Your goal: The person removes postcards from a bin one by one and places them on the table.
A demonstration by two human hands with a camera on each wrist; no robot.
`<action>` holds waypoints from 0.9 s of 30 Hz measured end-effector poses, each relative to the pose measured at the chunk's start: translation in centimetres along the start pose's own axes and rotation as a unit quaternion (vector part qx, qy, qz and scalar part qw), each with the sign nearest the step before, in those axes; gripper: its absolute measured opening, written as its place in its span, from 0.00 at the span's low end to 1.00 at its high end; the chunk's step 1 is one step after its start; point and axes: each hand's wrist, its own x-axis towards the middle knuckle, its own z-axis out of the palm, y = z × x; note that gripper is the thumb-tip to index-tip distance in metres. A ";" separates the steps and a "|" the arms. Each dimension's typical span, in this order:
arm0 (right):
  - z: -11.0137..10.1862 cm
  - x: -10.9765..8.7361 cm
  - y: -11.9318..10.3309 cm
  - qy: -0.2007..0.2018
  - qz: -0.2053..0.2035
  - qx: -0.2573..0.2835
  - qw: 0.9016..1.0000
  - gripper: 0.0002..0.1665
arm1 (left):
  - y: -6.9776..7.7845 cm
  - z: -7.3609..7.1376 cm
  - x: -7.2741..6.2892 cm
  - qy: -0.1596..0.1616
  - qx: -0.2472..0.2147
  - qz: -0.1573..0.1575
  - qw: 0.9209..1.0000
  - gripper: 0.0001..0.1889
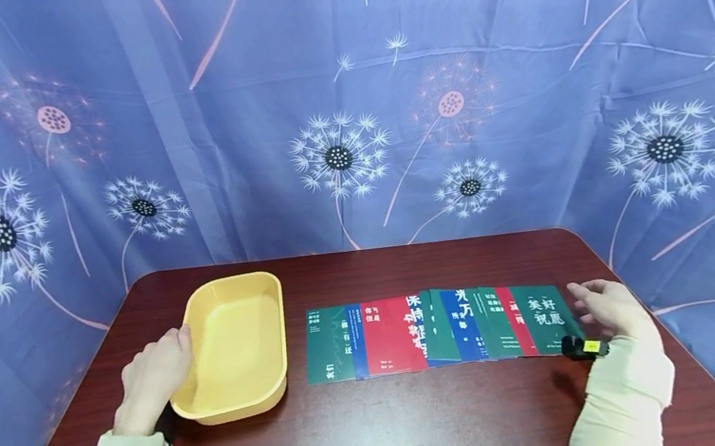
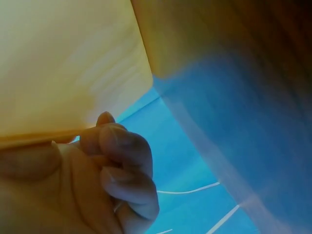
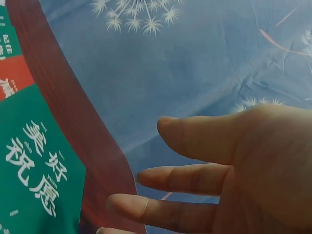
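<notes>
My left hand [image 1: 156, 372] grips the left rim of a yellow plastic tray [image 1: 235, 334], thumb on one side and curled fingers on the other. The tray looks tilted, its near end raised over the table, and nothing lies inside it. To its right a row of overlapping cards spreads across the table, green, blue and red with white Chinese characters. A green card [image 1: 541, 315] lies on top at the right end. Just right of that card hovers my right hand [image 1: 609, 305], its fingers loosely extended and apart, holding nothing. In the right wrist view the green card [image 3: 39, 170] lies beyond the fingertips.
The dark red-brown wooden table [image 1: 389, 434] has rounded far corners. Behind it and along both sides hangs a blue curtain [image 1: 250, 154] with a dandelion print. A green card [image 1: 327, 347] forms the left end of the row, a short way from the tray.
</notes>
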 end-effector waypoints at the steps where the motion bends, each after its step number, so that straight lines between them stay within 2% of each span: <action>1: 0.2 0.0 -0.2 0.004 -0.010 -0.007 1.000 0.38 | -0.1 0.0 0.0 -0.001 -0.002 -0.002 1.000 0.33; 4: 0.8 0.3 -1.0 0.020 -0.056 -0.045 0.997 0.36 | -0.5 -0.1 0.0 -0.006 -0.007 -0.006 1.000 0.36; 9: 2.1 0.9 -2.4 0.036 -0.117 -0.138 0.983 0.37 | -1.1 -0.6 0.0 -0.035 -0.013 -0.010 0.999 0.40; 13: 3.2 1.5 -3.4 0.032 -0.147 -0.155 0.976 0.35 | -1.5 -1.2 -0.4 -0.057 -0.017 -0.013 0.998 0.41; 16: 3.9 1.6 -4.2 0.020 -0.168 -0.150 0.974 0.35 | -1.7 -1.4 -0.5 -0.045 -0.021 -0.019 0.999 0.40; 20: 4.5 1.4 -5.3 -0.012 -0.177 -0.159 0.971 0.41 | -1.6 -1.7 -0.3 0.001 -0.034 -0.015 0.999 0.37; 23: 5.1 1.4 -6.1 -0.021 -0.186 -0.178 0.966 0.44 | -1.1 -1.9 0.0 0.031 -0.049 0.011 0.998 0.36; 27: 6.9 1.7 -7.2 -0.038 -0.209 -0.179 0.961 0.45 | 0.4 -1.8 0.5 0.021 -0.057 0.056 0.997 0.35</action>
